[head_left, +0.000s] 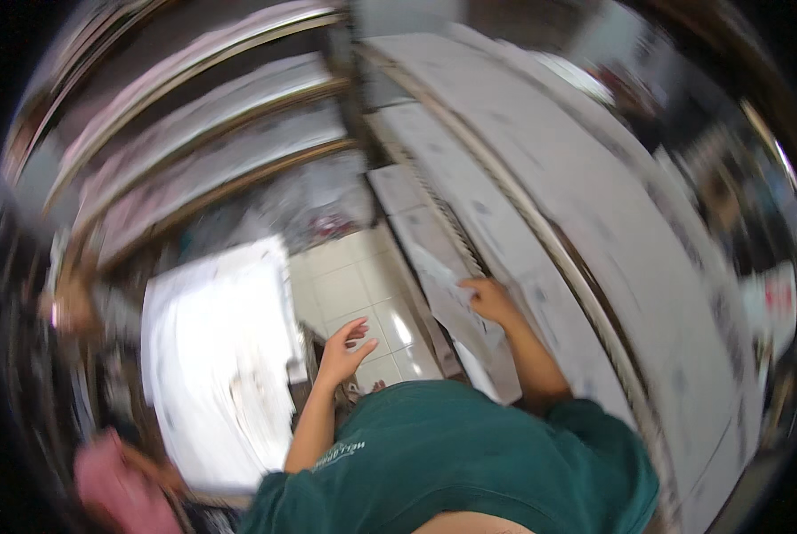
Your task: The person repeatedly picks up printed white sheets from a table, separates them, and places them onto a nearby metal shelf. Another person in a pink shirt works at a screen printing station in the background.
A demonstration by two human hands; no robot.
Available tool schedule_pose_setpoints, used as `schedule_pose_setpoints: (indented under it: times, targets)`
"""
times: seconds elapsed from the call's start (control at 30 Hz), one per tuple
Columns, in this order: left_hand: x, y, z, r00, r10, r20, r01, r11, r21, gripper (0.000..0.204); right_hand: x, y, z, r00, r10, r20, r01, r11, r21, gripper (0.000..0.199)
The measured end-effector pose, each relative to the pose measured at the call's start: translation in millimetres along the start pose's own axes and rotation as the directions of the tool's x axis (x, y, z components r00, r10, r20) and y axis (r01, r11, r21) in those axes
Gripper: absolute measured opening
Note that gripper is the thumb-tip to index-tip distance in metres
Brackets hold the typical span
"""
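My left hand (345, 353) hangs in the air over the gap between a bright white stack of sheets and the shelving. Its fingers are slightly curled and apart, with nothing in them. On the other side, my right hand (490, 301) is closed, index finger bent forward, at the edge of a thin whitish sheet (452, 301) that it seems to pinch. Motion blur softens this grip. The sheet hangs beside the lower shelf level. To my left, the stack of white sheets (211, 356) lies at about waist height, its edges uneven.
Tiered shelves with pale sheets (594, 196) run along my right. A wooden rack (211, 133) holding more sheets stands ahead left. Tiled floor (341, 285) shows between them. A person in pink (127, 485) is at the lower left.
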State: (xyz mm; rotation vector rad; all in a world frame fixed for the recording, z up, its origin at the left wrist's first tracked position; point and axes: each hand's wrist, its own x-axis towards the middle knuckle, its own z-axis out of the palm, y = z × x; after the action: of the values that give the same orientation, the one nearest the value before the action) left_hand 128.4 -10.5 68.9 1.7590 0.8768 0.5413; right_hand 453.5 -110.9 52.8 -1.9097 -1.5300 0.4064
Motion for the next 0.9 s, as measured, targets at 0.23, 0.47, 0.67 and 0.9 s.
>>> schedule_pose_setpoints:
  times: [0.23, 0.47, 0.67, 0.9]
  targets:
    - [-38.4, -26.4, 0.0, 0.979, 0.058, -0.195, -0.049, 0.998, 0.05, 0.055, 46.4, 38.7, 29.7, 0.996, -0.059, 0.066, 0.057, 0.998, 0.027, 0.04]
    - [-77.3, -29.7, 6.6, 0.947, -0.003, -0.321, 0.011, 1.0, 0.024, 0.058, 98.0, 12.7, 70.3, 0.99, -0.038, 0.136, 0.019, 0.99, 0.139, 0.033]
    - [-94.9, -31.4, -1.8, 0.881, -0.072, -0.467, 0.053, 0.997, -0.054, 0.057, 138.3, 58.5, 127.5, 0.991, -0.083, 0.101, 0.078, 0.995, 0.055, 0.033]
    - [-96.1, -45.7, -4.8, 0.827, -0.115, -0.551, 0.071, 0.992, -0.1, 0.057, 149.0, 24.5, 131.4, 0.983, -0.149, 0.111, 0.145, 0.988, 0.047, 0.034]
